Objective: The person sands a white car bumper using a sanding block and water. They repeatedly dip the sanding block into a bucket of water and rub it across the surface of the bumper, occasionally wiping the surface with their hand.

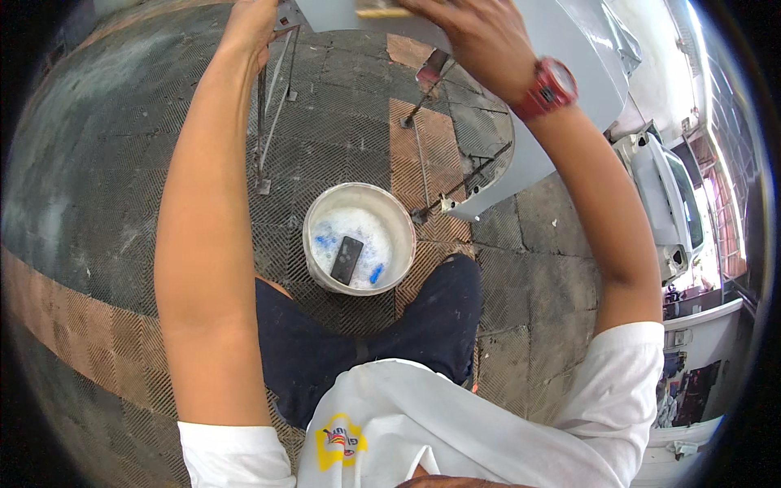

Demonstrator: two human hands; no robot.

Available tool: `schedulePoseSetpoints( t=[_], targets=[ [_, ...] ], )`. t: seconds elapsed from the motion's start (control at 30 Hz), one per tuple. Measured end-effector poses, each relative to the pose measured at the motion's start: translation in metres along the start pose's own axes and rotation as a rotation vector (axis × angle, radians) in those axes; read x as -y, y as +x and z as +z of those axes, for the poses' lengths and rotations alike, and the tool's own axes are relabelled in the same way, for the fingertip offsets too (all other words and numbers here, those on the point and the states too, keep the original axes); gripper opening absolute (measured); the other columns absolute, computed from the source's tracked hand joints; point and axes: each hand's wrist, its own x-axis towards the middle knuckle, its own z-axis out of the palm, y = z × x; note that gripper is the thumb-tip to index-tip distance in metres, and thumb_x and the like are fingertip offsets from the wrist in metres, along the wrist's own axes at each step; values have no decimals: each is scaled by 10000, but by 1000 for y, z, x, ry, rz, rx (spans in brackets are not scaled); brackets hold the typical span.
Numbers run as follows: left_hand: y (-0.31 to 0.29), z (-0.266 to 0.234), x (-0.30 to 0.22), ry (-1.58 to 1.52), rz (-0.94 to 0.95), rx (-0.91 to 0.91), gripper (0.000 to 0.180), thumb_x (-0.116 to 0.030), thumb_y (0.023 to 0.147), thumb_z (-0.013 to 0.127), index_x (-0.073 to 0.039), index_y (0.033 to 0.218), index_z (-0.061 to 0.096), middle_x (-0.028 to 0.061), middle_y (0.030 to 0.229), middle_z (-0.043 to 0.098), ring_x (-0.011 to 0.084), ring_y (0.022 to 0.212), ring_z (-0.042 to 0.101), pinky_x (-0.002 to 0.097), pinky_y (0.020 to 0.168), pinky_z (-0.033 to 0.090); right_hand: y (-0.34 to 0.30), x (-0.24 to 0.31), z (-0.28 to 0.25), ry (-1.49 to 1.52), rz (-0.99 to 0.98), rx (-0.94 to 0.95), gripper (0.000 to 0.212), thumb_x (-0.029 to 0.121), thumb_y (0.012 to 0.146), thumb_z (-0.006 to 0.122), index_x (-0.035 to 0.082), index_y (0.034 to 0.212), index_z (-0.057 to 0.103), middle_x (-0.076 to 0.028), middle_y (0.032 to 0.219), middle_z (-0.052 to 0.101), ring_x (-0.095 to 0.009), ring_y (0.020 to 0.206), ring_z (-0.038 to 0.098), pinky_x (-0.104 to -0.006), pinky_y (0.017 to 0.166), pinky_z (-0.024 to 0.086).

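Observation:
A pale grey car fender (561,49) with a curved wheel-arch edge spans the top of the view. My left hand (254,23) is closed at its left end, by a bracket with holes; the fingertips are mostly out of sight. My right hand (480,37), with a red watch on its wrist, presses a flat sanding block (382,10) with a yellowish edge against the fender's surface. Below, between my knees, a white bucket (405,252) holds sudsy water, a dark rectangular block (347,260) and small blue pieces (377,273).
A thin metal stand (262,154) with several legs holds the fender up over the tiled floor (106,195). The fender's lower tip (464,210) reaches close to the bucket's right side. At the far right stand a white vehicle body (667,203) and cluttered shelving (691,366).

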Motion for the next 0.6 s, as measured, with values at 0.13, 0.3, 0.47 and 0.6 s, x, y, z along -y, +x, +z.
schedulePoseSetpoints(
  t=[0.13, 0.3, 0.47, 0.6],
  targets=[
    [10, -15, 11, 13, 39, 48, 616, -478, 1138, 588, -78, 1598, 497, 115, 1566, 606, 313, 1480, 534, 531, 1213, 450, 56, 9, 4, 47, 18, -56, 636, 37, 1021, 570, 261, 1616, 549, -138, 1576, 585, -366, 1413, 557, -500, 1168, 423],
    [3, -16, -2, 1, -63, 17, 562, -484, 1116, 617, -132, 1552, 581, 83, 1485, 668, 285, 1355, 612, 553, 1087, 473, -18, -5, -8, 10, -40, -14, 613, 19, 1010, 598, 233, 1584, 576, -114, 1587, 555, -327, 1369, 571, -484, 1133, 434],
    [1, 3, 7, -90, 10, 18, 496, -441, 1116, 632, -130, 1503, 634, 90, 1398, 717, 271, 1278, 661, 500, 1030, 525, 13, -4, -6, 23, 21, -5, 611, 51, 1014, 628, 254, 1588, 570, -107, 1559, 562, -339, 1343, 560, -482, 1115, 441],
    [11, -26, -3, -49, 12, 82, 493, -457, 1110, 642, -101, 1449, 669, 89, 1327, 750, 259, 1217, 694, 486, 1005, 539, 62, -3, -11, -31, 23, 47, 618, 52, 1019, 622, 273, 1594, 569, -112, 1528, 576, -331, 1317, 557, -501, 1091, 462]
  ],
)
